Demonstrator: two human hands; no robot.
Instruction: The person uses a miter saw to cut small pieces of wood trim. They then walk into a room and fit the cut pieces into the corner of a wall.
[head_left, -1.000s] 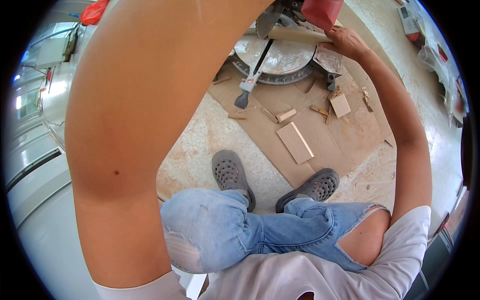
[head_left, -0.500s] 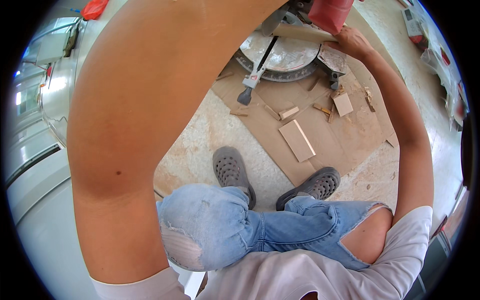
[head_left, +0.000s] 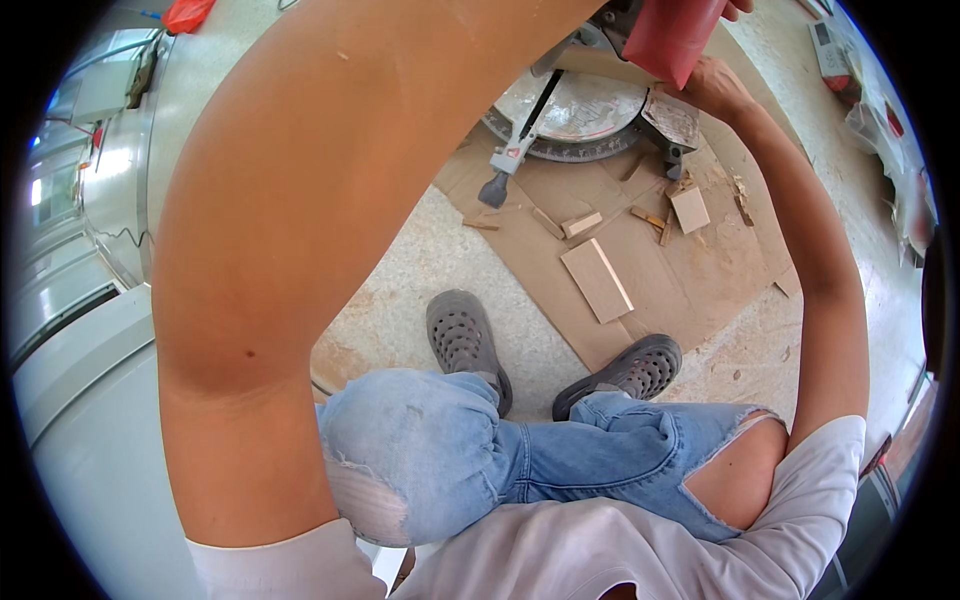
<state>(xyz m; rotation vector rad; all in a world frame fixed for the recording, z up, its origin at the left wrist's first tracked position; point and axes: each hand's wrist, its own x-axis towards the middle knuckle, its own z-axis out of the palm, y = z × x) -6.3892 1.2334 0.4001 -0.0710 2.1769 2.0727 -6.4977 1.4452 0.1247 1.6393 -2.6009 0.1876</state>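
My right hand [head_left: 715,88] is closed on the end of a pale wood strip [head_left: 610,66], which lies across the round table of a miter saw [head_left: 570,105]. My left arm reaches across the view to the top edge, where most of the left hand is cut off. Only its curled fingertips [head_left: 738,8] show, beside the red part [head_left: 672,40] of the saw head. The handle under them is hidden. Part of the strip and the blade area sit behind the red part and my left arm.
Wood offcuts lie on brown cardboard [head_left: 690,290]: a flat board [head_left: 597,280], a small block [head_left: 690,207] and several slivers. My grey clogs [head_left: 462,335] rest at its near edge. Plastic bags [head_left: 885,150] are at the far right, a white cabinet [head_left: 95,390] at the left.
The saw's red part has shifted right and lower in the view, and my left arm has swung slightly right with it. More curled fingertips show. My right hand stays at the strip.
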